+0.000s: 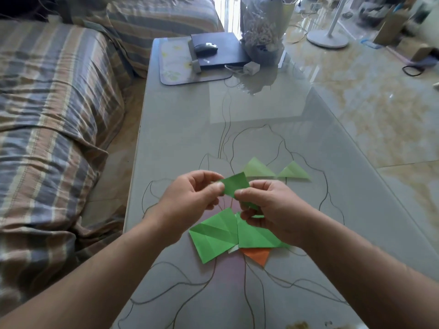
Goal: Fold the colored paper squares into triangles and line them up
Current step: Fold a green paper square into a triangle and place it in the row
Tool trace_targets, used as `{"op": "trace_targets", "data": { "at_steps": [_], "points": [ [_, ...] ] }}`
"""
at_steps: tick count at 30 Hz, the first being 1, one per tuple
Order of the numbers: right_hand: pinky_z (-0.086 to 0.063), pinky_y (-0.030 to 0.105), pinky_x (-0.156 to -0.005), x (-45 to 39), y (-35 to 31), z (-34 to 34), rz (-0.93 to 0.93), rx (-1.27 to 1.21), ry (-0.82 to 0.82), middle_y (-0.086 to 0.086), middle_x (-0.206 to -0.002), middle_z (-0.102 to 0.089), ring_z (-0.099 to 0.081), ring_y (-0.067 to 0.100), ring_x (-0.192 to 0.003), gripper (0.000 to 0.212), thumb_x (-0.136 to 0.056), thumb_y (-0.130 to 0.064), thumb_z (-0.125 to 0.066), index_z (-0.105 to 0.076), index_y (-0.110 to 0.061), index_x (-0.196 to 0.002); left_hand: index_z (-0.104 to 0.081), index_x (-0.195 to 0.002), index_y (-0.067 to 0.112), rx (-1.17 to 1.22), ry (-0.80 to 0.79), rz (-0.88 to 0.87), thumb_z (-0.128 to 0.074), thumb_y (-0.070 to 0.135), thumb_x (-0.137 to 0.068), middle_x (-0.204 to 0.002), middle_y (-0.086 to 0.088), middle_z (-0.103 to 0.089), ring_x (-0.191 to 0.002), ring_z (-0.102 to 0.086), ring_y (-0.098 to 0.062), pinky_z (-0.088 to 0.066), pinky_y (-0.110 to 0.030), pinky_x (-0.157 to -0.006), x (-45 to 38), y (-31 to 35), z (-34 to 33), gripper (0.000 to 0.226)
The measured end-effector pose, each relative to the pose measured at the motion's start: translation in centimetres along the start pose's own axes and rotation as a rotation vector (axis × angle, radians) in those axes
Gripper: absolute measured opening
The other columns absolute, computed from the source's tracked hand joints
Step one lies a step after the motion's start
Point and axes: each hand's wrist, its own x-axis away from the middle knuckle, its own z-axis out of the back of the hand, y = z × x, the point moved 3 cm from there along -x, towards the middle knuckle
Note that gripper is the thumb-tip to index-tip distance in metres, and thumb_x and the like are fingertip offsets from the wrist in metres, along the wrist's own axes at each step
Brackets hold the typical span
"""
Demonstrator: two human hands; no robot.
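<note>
Left hand (190, 193) and right hand (268, 210) pinching green paper (235, 186) above table (180, 129), two pale triangles (257, 168) beyond it, green squares (213, 236) below, orange sheet (259, 256) mostly hidden, mouse (206, 47) possibly on laptop far beyond.

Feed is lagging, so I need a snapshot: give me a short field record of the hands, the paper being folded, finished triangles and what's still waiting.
left hand: pinches left edge of the held green paper
right hand: pinches its lower right part
held green paper: lifted above the table
finished triangles: two light green, side by side beyond the hands
waiting: creased green squares over an orange piece
</note>
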Motion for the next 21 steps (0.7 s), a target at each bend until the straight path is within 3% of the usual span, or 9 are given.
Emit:
{"op": "trace_targets", "data": {
  "at_steps": [7,11,17,21],
  "points": [
    [-0.046,0.029,-0.061,-0.3,1.4,2.3,-0.004,0.034,0.132,0.002,-0.07,-0.064,-0.058,0.016,-0.058,0.02,-0.095,-0.025,-0.073,-0.067,-0.018,-0.078,-0.072,-0.107,0.012,-0.015,-0.009,0.07,-0.07,0.009,-0.096,-0.089,-0.008,-0.079,-0.078,-0.07,-0.019,-0.06,-0.036,-0.08,-1.0,-1.0,-1.8,0.011],
    [-0.044,0.025,-0.052,-0.7,1.8,3.4,0.035,0.06,0.213,0.003,-0.066,-0.066,-0.055,0.015,-0.053,0.017,-0.093,-0.023,-0.077,-0.07,-0.012,-0.082,-0.069,-0.105,0.008,-0.027,-0.028,0.088,-0.07,0.007,-0.096,-0.088,-0.01,-0.079,-0.076,-0.068,-0.019,-0.057,-0.031,-0.072,-1.8,-1.5,-2.4,0.009],
    [-0.048,0.028,-0.056,-1.4,2.3,3.7,0.074,0.122,0.281,0.005,-0.075,-0.073,-0.059,0.015,-0.058,0.006,-0.095,-0.011,-0.073,-0.073,-0.013,-0.09,-0.074,-0.096,0.014,-0.141,0.061,0.062,-0.079,0.014,-0.09,-0.089,-0.013,-0.077,-0.075,-0.067,-0.016,-0.056,-0.035,-0.073,-3.2,-2.4,-1.1,0.008],
    [-0.057,0.037,-0.068,-2.0,2.8,4.2,0.099,0.32,0.384,-0.001,-0.086,-0.076,-0.066,0.015,-0.069,0.008,-0.086,-0.023,-0.075,-0.075,-0.026,-0.093,-0.076,-0.091,0.025,-0.231,0.204,0.058,-0.082,0.03,-0.087,-0.088,0.004,-0.078,-0.089,-0.072,-0.015,-0.058,-0.04,-0.086,-5.2,-4.3,1.3,0.009]
  ]
}}
